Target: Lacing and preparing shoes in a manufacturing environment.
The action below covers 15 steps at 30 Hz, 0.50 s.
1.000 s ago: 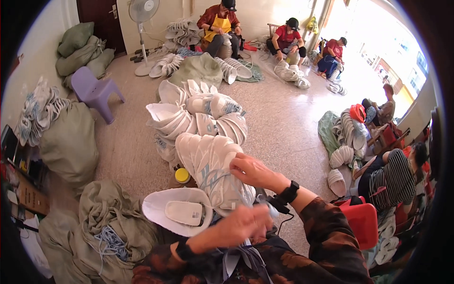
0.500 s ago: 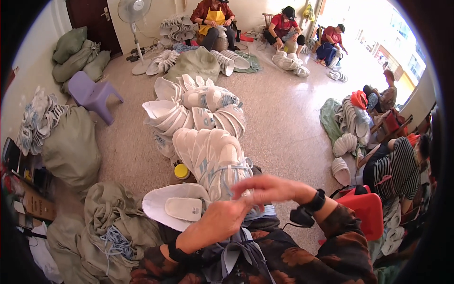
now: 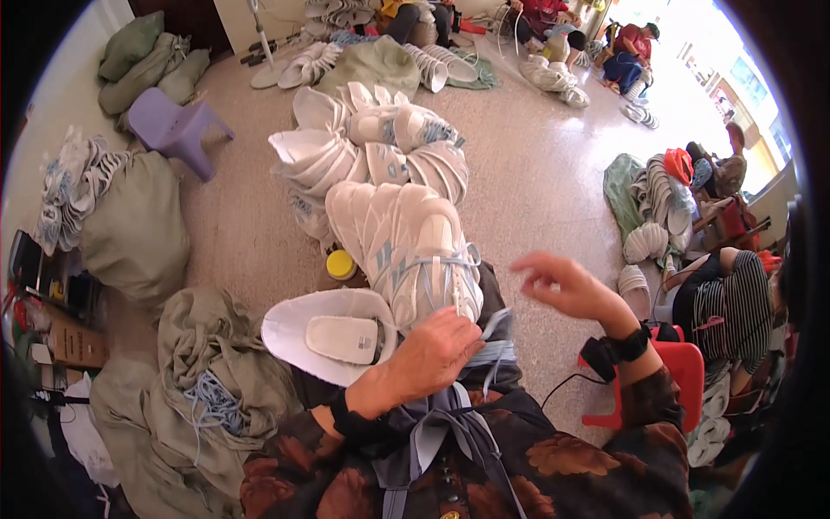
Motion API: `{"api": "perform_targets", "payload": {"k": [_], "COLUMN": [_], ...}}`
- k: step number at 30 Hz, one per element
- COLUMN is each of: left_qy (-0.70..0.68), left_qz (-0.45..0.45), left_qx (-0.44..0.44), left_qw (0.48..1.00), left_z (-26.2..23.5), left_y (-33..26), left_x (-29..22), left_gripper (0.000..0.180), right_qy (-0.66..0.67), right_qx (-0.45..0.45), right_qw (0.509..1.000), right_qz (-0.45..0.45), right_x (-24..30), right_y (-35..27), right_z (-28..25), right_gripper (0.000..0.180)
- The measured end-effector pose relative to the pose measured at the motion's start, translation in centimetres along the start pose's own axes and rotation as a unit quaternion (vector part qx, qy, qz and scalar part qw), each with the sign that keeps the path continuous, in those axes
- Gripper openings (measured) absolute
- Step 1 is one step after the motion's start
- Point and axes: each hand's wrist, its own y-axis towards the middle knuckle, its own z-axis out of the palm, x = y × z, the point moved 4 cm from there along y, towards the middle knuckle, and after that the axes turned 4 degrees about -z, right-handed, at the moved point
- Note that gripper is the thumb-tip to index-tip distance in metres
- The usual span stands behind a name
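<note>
A white shoe upper (image 3: pixel 435 246) with light-blue stripes and a light-blue lace is at the near end of a nested row of uppers in front of me. My left hand (image 3: pixel 432 350) is closed with its fingertips pinching the edge of that upper, near its eyelets. To the right of the row, my right hand (image 3: pixel 566 287) is raised in the air. Its fingers are apart and slightly bent, and I see nothing between them. Beside my left wrist lies another white upper (image 3: pixel 290 333), its pale sole side facing up. Light-blue laces (image 3: pixel 494 353) lie across my lap.
A yellow-lidded jar (image 3: pixel 341 265) stands left of the row. Farther off are more nested uppers (image 3: pixel 406 164). Grey-green sacks (image 3: pixel 138 242) and a purple chair (image 3: pixel 177 125) are at left. A red stool (image 3: pixel 666 381) is near my right elbow. Several people sit working around the room.
My right hand has moved away from my left, out to the right and up, and its fingers have spread. My left hand stays by the upper's edge. The whole view has tilted downward.
</note>
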Motion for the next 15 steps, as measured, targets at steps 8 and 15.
{"api": "perform_targets", "payload": {"k": [8, 15], "left_qy": [0.071, 0.046], "left_qz": [0.006, -0.016], "left_qx": [-0.009, -0.015], "left_qw": [0.997, 0.999], "left_z": [0.4, 0.7], "left_y": [-0.6, -0.3], "left_x": [0.5, 2.6], "left_gripper": [0.011, 0.009], "right_qy": [-0.217, -0.378], "right_qx": [-0.079, -0.003], "right_qw": [0.936, 0.887], "right_qz": [-0.266, -0.264], "right_x": [1.7, 1.7], "right_y": [9.8, 14.4], "right_z": [3.7, 6.9], "right_gripper": [0.011, 0.006]}}
